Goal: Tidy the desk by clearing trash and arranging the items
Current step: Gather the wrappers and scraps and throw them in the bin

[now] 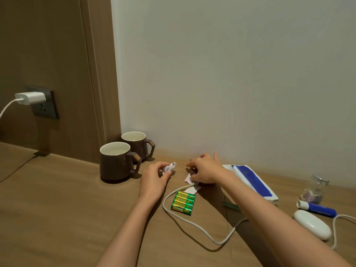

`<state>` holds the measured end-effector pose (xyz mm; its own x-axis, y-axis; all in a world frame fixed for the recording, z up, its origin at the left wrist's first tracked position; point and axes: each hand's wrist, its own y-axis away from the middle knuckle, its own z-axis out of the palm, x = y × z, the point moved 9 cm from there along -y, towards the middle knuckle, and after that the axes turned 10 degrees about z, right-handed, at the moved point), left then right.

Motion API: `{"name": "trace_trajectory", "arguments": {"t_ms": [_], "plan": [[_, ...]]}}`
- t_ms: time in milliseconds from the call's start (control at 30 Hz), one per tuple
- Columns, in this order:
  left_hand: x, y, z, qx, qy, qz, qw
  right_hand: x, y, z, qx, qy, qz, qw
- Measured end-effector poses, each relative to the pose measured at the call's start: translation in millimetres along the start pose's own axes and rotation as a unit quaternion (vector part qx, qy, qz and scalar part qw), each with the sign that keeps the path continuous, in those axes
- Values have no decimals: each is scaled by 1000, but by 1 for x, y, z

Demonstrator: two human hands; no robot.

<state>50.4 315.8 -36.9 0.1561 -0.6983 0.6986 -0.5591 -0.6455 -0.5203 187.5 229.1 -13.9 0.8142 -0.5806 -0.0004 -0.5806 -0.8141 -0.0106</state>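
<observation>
My left hand [154, 178] is closed around a crumpled scrap of printed paper [170, 167] just right of the mugs. My right hand [204, 170] rests on the wooden desk [57, 209] near the wall, its fingers pinching a white paper scrap [187, 178] that lies partly under the palm. The end of a white cable [173, 211] runs up to the same spot beneath that hand. A green pack of batteries [183, 202] lies just in front of both hands.
Two brown mugs [117, 160] stand at the back left. A blue-and-white booklet [252, 182], a blue glue stick [317, 208], a white oval case [311, 224], a small glass jar [316, 189] and a green pen [232, 206] lie to the right. A white charger [30, 97] sits in the wall socket.
</observation>
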Motion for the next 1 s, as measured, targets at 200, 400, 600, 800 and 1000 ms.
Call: {"name": "trace_trajectory", "arguments": {"t_ms": [200,400,600,800,1000], "plan": [[-1,-2,2,2,7,-5,1000,0,-2,-2,28,0,-19,999],[3,-1,0,4,27,0,1000,0,4,-13,83,-59,-35,994],[12,8,-13,18,31,-5,999,-1,18,-30,135,-119,-50,982],[53,17,-47,47,86,22,995,-2,44,-63,186,-164,-85,965],[98,47,-97,57,111,67,990,2,92,-103,226,-261,-84,935]]}}
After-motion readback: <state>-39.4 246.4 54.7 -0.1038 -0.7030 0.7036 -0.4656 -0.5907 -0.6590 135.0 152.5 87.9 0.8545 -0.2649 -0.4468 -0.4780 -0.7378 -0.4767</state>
